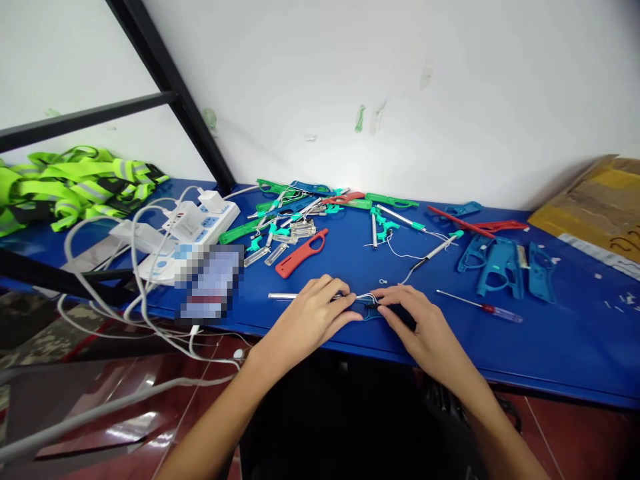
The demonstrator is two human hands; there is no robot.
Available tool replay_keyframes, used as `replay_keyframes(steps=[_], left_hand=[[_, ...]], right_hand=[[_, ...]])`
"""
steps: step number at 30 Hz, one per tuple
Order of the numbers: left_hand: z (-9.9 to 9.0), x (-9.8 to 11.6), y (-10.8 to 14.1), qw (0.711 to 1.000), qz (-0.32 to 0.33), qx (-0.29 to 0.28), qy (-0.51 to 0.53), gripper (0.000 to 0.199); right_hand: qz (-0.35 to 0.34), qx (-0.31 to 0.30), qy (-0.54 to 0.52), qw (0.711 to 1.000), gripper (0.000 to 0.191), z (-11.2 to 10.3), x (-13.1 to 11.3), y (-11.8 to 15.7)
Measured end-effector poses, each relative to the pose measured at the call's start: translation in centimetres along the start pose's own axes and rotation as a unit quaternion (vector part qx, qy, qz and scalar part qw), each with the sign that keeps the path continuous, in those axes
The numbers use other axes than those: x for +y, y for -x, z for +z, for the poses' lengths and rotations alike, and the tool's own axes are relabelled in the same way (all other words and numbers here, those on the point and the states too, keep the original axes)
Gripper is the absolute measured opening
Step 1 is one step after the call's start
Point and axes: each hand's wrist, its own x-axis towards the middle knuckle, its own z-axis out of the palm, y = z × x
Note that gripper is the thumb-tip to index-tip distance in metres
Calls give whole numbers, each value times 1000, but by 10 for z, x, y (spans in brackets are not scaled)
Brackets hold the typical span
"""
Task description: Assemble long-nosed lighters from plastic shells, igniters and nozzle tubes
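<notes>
Near the table's front edge, a long-nozzle lighter (371,312) lies between my hands, its blue shell mostly covered by my fingers. Its metal tube (283,296) sticks out to the left. My left hand (317,312) curls over the lighter where tube and shell meet, fingers closed. On the other side my right hand (419,325) pinches at the shell's right end, beside white wires and a small dark part; exactly what its fingertips grip is hidden. Right of that hand lies a screwdriver (487,309) with a clear red-tipped handle. A loose metal tube with wire (440,248) lies beyond.
Behind the hands lie a red lighter shell (301,253), clear fuel tanks (303,229) and green trigger parts (385,230). Blue shells (501,267) are at right, near a cardboard box (595,207). A phone (213,283) and power strip (220,220) with looping cables occupy the left.
</notes>
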Motion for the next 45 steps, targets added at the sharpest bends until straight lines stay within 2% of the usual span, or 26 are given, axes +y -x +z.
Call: replay_keyframes(steps=[3,7,12,18,23,26,30,40,45], left_hand=[[0,2,5,1000,-9,-2,12,41],[5,2,9,999,-32,7,18,32],[7,4,10,999,-40,10,32,32],[6,5,9,998,-48,2,36,32],[7,4,11,998,-48,2,27,33],[6,5,11,999,-48,0,17,33],[6,6,10,999,-41,6,12,32],[6,5,11,999,-35,28,25,28],[6,4,11,998,-41,26,29,28]], right_hand=[[-14,4,12,1000,9,0,-1,-1],[-83,14,84,993,13,-2,-2,1],[-158,20,200,967,27,-7,-3,11],[-127,25,172,977,26,-10,-4,15],[-50,14,79,996,16,-10,-6,8],[-22,15,81,996,24,-9,-8,4],[-49,-5,125,991,34,-5,-10,1],[-129,6,125,984,25,-1,-11,-6],[-161,-1,180,970,29,-1,-9,-1]])
